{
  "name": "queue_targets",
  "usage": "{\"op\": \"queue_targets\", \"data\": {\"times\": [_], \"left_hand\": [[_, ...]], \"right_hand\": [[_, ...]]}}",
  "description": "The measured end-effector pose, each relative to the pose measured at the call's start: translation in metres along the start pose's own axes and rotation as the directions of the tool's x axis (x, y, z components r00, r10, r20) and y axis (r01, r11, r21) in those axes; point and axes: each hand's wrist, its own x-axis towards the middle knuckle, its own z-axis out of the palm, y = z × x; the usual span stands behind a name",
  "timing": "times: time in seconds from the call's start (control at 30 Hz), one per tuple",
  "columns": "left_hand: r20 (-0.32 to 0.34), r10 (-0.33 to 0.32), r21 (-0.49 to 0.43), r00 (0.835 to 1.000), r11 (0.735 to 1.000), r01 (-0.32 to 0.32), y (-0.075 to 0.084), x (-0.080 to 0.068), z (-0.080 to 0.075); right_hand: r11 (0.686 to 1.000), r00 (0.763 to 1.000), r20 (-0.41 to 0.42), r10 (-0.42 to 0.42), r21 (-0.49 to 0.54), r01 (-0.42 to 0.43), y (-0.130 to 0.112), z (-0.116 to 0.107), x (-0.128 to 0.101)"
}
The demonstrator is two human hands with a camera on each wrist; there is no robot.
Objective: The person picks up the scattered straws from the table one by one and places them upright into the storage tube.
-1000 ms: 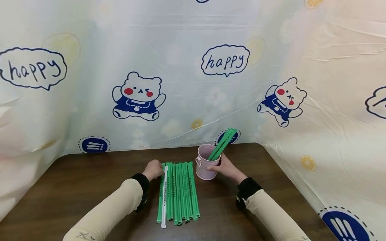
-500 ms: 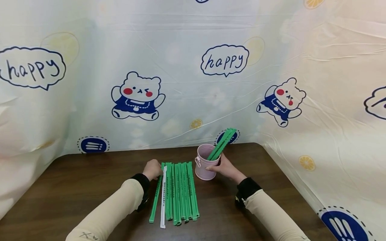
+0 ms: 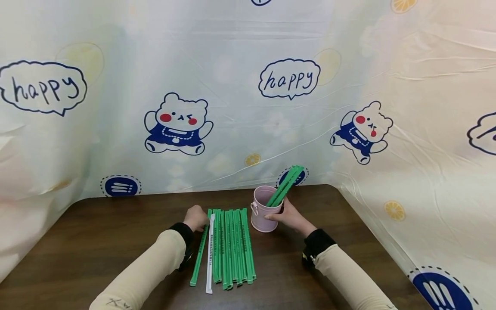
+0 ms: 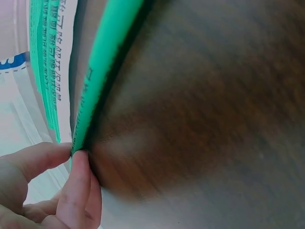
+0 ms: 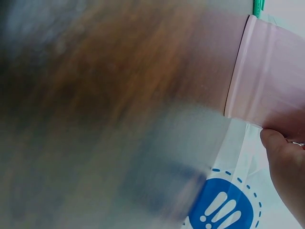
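Observation:
In the head view, my left hand [image 3: 196, 218] is at the far end of a green wrapped straw [image 3: 199, 262] lying slanted at the left of the row. The left wrist view shows thumb and finger pinching this straw [image 4: 95, 86]. A single white wrapped straw [image 3: 210, 258] lies to its right, then a packed row of green wrapped straws [image 3: 233, 245]. My right hand [image 3: 292, 218] grips the side of a small pink bucket [image 3: 264, 220], its thumb in front. Several green straws [image 3: 286, 187] lean out of the bucket to the right. Close up, the right thumb touches the bucket wall [image 5: 276, 71].
Everything stands on a dark brown wooden table [image 3: 128, 241] with rounded far corners. A pale printed curtain [image 3: 232, 107] with bears and lettering hangs right behind the table's back edge. The bucket stands near that edge, right of the straw row.
The leftmost green straw's near end has swung left, away from the white straw, while my left hand pinches its far end. My right hand and the bucket have stayed put.

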Motion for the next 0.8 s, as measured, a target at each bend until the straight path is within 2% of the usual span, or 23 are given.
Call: {"op": "queue_targets", "data": {"times": [0.13,0.2,0.37,0.47,0.6,0.8], "left_hand": [[-0.014,-0.028,-0.027,1.000,0.999,0.028,0.018,-0.023,-0.009],[-0.014,-0.023,-0.052,1.000,0.998,0.023,0.023,-0.031,-0.013],[-0.015,-0.009,-0.105,1.000,0.994,0.008,0.032,-0.025,-0.030],[-0.014,0.012,-0.124,1.000,0.992,-0.013,0.047,-0.019,-0.048],[-0.019,0.044,-0.166,0.999,0.985,-0.046,0.083,-0.016,-0.079],[-0.056,0.114,-0.242,0.992,0.962,-0.124,0.154,-0.032,-0.122]], "right_hand": [[1.000,1.000,0.003,-0.007,0.012,0.007,-0.001,0.001,-0.001],[1.000,1.000,-0.002,-0.004,0.009,0.004,-0.001,0.001,-0.001],[1.000,0.999,-0.022,0.024,-0.012,-0.024,-0.001,0.001,0.001],[0.999,0.999,-0.024,0.046,-0.001,-0.046,-0.002,0.001,0.001],[0.998,0.998,-0.015,0.056,0.006,-0.056,-0.004,0.001,0.000],[0.999,0.999,-0.011,0.048,-0.007,-0.048,-0.003,0.000,0.000]]}}
